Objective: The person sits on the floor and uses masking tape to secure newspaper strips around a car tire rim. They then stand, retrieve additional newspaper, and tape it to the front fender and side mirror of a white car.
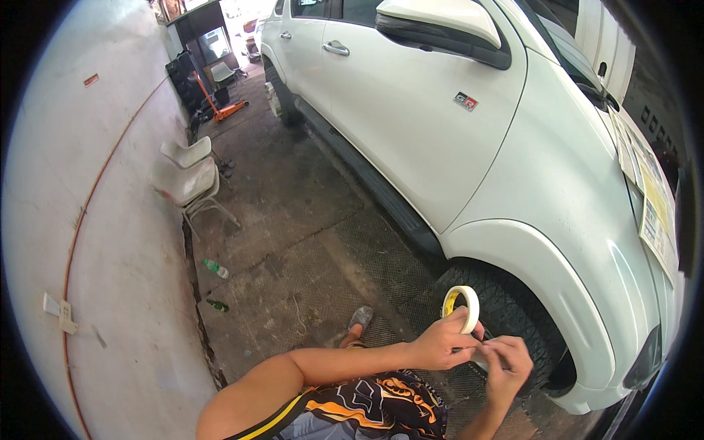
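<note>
A cream roll of masking tape (474,311) stands upright in the fingers of my left hand (438,346), its yellow-printed inner core showing. My right hand (509,361) is closed in a pinch right beside it, the fingertips of both hands meeting just below the roll. Whatever the right fingertips hold is too small to make out; a tape end cannot be told apart there. Both hands are in front of the black front tyre (517,301) of a white vehicle (411,110), near its flared wheel arch (543,257).
Printed paper sheets (655,194) cover part of the vehicle's front. A black side step (367,183) runs along its side. Near the left wall (110,242) are white chairs (189,180), an orange floor jack (229,110) and green bottles (215,268) on the dark floor.
</note>
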Demonstrator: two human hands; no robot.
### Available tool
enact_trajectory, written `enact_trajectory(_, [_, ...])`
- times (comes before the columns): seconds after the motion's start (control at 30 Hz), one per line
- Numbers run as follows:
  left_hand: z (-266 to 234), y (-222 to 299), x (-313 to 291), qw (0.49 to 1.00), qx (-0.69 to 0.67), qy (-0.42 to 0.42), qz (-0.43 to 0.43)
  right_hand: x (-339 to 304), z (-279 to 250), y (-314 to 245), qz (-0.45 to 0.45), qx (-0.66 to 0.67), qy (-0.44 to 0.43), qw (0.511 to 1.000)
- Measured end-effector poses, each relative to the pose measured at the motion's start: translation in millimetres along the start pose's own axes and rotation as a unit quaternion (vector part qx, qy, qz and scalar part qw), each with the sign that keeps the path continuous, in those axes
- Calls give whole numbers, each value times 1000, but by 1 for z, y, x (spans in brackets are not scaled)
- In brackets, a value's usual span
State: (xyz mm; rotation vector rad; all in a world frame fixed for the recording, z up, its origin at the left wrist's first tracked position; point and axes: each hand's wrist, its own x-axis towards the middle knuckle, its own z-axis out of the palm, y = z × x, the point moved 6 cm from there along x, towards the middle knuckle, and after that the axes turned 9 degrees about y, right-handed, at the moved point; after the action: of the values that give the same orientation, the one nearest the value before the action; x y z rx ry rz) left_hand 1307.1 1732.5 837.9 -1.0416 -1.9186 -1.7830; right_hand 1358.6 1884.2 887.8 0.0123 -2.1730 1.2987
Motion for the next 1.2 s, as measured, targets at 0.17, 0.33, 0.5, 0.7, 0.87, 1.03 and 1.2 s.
enact_trajectory(0.17, [10, -20, -18, 995, 62, -33, 67, 8, -92, 12, 0, -48, 178, 983])
enact_trajectory(0.33, [-3, -84, -80, 978, 174, -69, 95, -10, -213, 30, 4, -94, 377, 921])
enact_trajectory(0.5, [-64, -149, -153, 921, 334, -182, -79, -43, -277, 21, 27, -94, 457, 884])
enact_trajectory(0.7, [-70, -109, -111, 952, 260, -23, -163, -8, -171, 39, 48, -106, 159, 980])
enact_trajectory(0.87, [1, -29, -35, 994, 89, -62, -20, -4, -3, 25, -7, -17, -74, 997])
enact_trajectory(1.03, [-10, -8, -15, 1000, 19, 22, -6, 8, 29, -2, 14, 68, -50, 996])
enact_trajectory(1.2, [-37, -43, -31, 998, 68, 0, -3, 30, -1, -11, -36, 53, 68, 996])
